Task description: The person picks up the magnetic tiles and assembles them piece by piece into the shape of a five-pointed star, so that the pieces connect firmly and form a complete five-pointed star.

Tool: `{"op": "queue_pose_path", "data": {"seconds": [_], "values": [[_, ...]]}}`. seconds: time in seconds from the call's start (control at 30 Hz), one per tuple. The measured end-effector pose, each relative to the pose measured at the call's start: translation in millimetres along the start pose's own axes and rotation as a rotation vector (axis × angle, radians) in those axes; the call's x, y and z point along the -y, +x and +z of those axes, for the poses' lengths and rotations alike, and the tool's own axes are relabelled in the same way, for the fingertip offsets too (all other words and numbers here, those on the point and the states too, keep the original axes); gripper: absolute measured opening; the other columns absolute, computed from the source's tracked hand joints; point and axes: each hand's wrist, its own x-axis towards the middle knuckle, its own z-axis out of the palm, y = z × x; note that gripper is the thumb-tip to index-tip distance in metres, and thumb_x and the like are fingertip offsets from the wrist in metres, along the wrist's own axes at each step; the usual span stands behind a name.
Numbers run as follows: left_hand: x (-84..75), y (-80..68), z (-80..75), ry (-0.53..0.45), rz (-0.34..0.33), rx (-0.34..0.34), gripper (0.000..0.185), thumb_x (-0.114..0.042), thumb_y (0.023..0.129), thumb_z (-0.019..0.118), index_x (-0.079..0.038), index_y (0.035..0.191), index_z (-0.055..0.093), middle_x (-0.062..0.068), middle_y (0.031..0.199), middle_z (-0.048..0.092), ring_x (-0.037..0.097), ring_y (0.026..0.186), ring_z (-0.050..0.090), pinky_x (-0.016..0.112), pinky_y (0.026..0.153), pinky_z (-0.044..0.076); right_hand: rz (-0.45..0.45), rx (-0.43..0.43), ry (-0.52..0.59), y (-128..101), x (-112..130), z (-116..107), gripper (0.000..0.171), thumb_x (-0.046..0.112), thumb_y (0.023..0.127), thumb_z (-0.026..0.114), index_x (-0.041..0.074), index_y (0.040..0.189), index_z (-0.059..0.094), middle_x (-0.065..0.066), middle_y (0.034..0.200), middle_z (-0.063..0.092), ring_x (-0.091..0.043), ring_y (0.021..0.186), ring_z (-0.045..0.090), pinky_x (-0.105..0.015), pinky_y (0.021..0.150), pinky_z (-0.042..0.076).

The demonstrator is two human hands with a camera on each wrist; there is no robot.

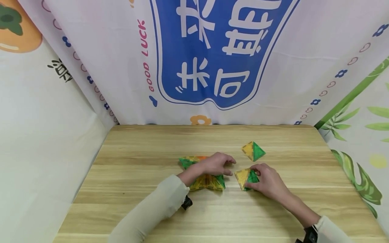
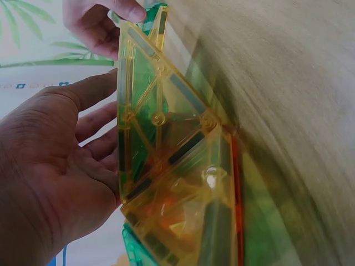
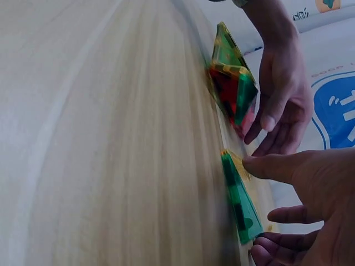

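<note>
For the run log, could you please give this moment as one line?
left hand: on flat tile cluster | right hand: holds near pyramid | far pyramid: untouched

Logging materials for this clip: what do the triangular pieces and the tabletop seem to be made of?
The triangular pieces look like glossy translucent plastic: light passes through yellow and green panels. The tabletop looks like pale matte wood or wood-look laminate, with visible grain lines.
</note>
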Motion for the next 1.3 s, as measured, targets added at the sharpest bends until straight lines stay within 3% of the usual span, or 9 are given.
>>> {"op": "queue_pose_path", "data": {"seconds": [0.3, 0.47, 0.67, 1.03, 1.3], "values": [[-1.6, 7.7, 6.3, -0.008, 0.009, 0.034, 0.045, -0.018, 0.1, 0.076, -0.005, 0.142, 0.066, 0.007, 0.138, 0.07, 0.017, 0.126, 0.066, 0.022, 0.103, 0.052, -0.03, -0.043, 0.022, -2, 3, 6, 0.061, 0.026, 0.07, 0.101, -0.001, 0.118, 0.074, -0.014, 0.112, 0.072, -0.031, 0.103, 0.069, -0.052, 0.086, 0.059], [-2.1, 11.4, 9.8, -0.01, 0.04, 0.05, 0.04, -0.019, 0.099, 0.077, -0.008, 0.137, 0.07, 0.004, 0.132, 0.073, 0.012, 0.119, 0.068, 0.019, 0.097, 0.053, -0.044, -0.074, 0.045, 0, 3, 11, 0.058, 0.025, 0.072, 0.1, 0.0, 0.118, 0.074, -0.014, 0.113, 0.073, -0.033, 0.106, 0.07, -0.053, 0.087, 0.059], [-4.9, 13.3, 9.9, -0.068, 0.01, 0.041, 0.036, -0.017, 0.099, 0.078, -0.008, 0.133, 0.073, 0.004, 0.126, 0.075, 0.012, 0.114, 0.069, 0.019, 0.093, 0.054, -0.039, -0.105, 0.073, 2, 4, 15, 0.056, 0.025, 0.073, 0.1, 0.0, 0.117, 0.075, -0.015, 0.115, 0.074, -0.037, 0.11, 0.069, -0.056, 0.09, 0.058], [-7.5, 10.5, 10.4, -0.174, -0.084, -0.034, 0.025, -0.007, 0.098, 0.077, -0.009, 0.123, 0.077, 0.005, 0.12, 0.076, 0.011, 0.106, 0.07, 0.02, 0.087, 0.056, -0.081, -0.161, 0.156, 4, -2, 27, 0.049, 0.019, 0.07, 0.102, 0.009, 0.11, 0.076, -0.005, 0.114, 0.071, -0.024, 0.105, 0.067, -0.045, 0.086, 0.057], [-6.1, 11.5, 11.3, -0.212, -0.09, -0.073, 0.026, 0.002, 0.095, 0.077, -0.011, 0.117, 0.079, 0.003, 0.12, 0.076, 0.011, 0.104, 0.071, 0.021, 0.085, 0.057, -0.168, -0.231, 0.229, 4, -7, 32, 0.049, 0.008, 0.066, 0.102, 0.007, 0.108, 0.076, -0.006, 0.115, 0.066, -0.021, 0.094, 0.063, -0.028, 0.076, 0.055]]}}
